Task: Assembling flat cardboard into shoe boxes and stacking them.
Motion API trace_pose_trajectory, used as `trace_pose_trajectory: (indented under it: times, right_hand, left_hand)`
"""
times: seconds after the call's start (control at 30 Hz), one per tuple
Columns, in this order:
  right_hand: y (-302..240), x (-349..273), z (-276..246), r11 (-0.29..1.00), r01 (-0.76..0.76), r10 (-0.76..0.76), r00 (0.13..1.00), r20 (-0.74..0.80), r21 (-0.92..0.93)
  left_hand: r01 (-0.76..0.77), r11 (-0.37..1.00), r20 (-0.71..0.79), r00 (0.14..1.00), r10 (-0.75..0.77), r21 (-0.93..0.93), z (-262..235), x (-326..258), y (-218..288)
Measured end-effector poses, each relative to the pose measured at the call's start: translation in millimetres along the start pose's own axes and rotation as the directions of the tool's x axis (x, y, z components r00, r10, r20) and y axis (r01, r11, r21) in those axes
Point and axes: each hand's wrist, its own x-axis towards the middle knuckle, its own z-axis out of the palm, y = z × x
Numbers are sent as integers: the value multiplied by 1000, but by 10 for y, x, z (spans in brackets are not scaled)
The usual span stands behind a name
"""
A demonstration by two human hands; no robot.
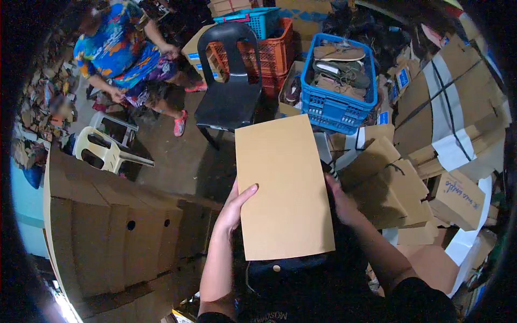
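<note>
Cluttered storeroom floor is spreading out around us, crowded with stock: a blue crate (338, 91) of brown shoes, an orange crate (269, 51) behind a black plastic chair (229, 81), a white plastic chair (105, 151) lying tipped over, and a person in a bright patterned dress (121, 51) sitting at the far left. Flattened cartons (107, 231) are stacking up at our left and folded brown boxes (393, 185) at our right. We are holding one item, a plain brown cardboard sheet (283, 188), up in front of our chest, between the two piles. Our left hand (232, 207) is pressing its left edge with fingers laid flat and thumb across the face; our right hand (340, 199) is gripping the right edge, fingers mostly hidden behind the sheet, so we cannot tell how they are curling. We are judging the sheet light, thin and fairly stiff, yet prone to bending or creasing, so holding it by both long edges near the middle is suiting it best. Its long axis is running away from us, tilting slightly leftward at the top, its short end pointing toward the black chair.
</note>
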Motion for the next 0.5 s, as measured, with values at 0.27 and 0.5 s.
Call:
trace_pose_trajectory:
  times: [0.27, 0.5]
  right_hand:
    - [-236, 1158, -363, 998, 46, -29, 952, -306, 50]
    - [-13, 1895, -489, 971, 51, -49, 999, -16, 235]
  left_hand:
    - [-20, 998, 29, 999, 19, 57, 125, 70, 108]
    - [-159, 983, -81, 983, 167, 97, -18, 520, 112]
